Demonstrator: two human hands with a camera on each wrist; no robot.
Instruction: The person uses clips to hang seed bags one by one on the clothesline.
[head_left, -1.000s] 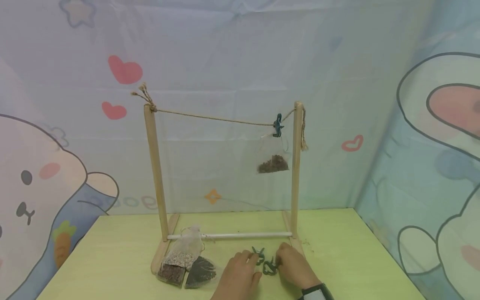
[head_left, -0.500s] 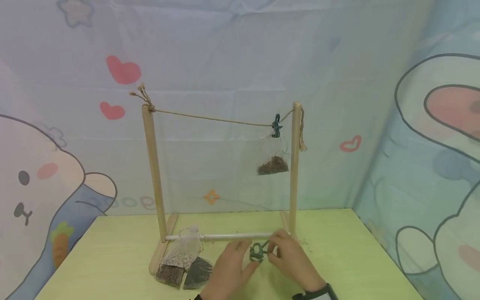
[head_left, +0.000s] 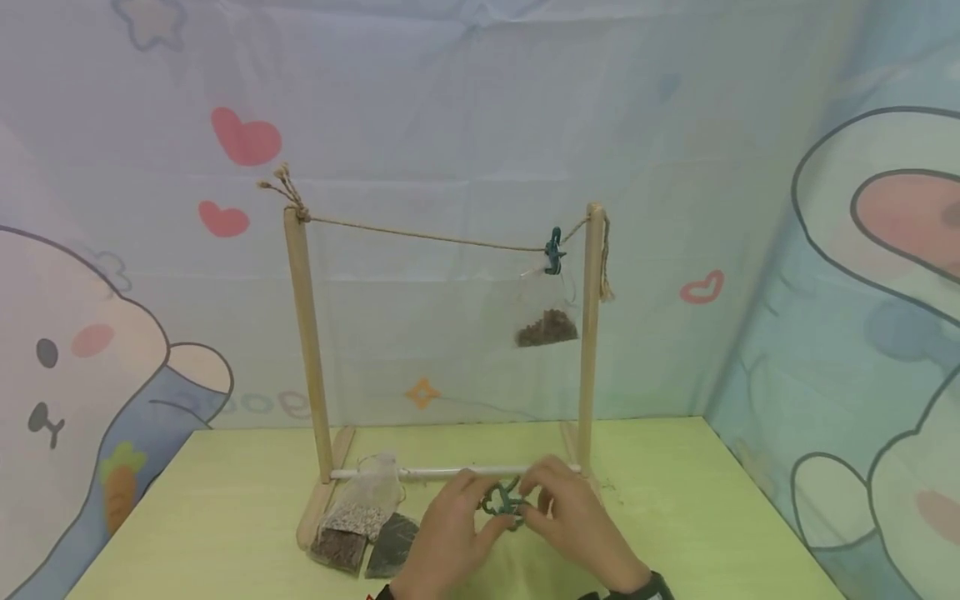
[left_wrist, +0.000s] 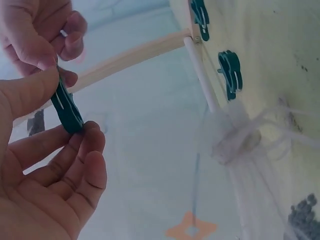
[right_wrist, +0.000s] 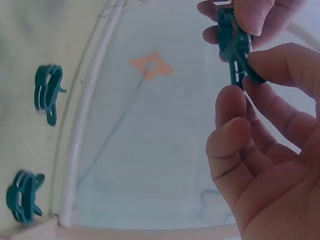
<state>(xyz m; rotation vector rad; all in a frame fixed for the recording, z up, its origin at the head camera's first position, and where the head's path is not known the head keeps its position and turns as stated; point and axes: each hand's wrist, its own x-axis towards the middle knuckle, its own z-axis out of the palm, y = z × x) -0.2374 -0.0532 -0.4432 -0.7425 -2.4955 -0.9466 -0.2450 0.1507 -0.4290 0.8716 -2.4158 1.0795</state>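
I had the green clip (head_left: 508, 504) over the worktop (head_left: 247, 492), before the white bar (head_left: 431, 473). My left grip (head_left: 453, 533) pinched its rounded end, and my right grip (head_left: 573, 521) was clamped on its handles, between thumb and finger. So its long axis went from one hand toward the other, handles pointing to my right. Two other clips (right_wrist: 46, 95) lay near the bar.

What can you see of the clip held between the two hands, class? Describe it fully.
The clip is dark green and looks like plastic, with a rounded body and handles toward the right hand. It is raised off the table, on the near side of the white bar. The left hand grips the rounded body; the right hand pinches the handle end.
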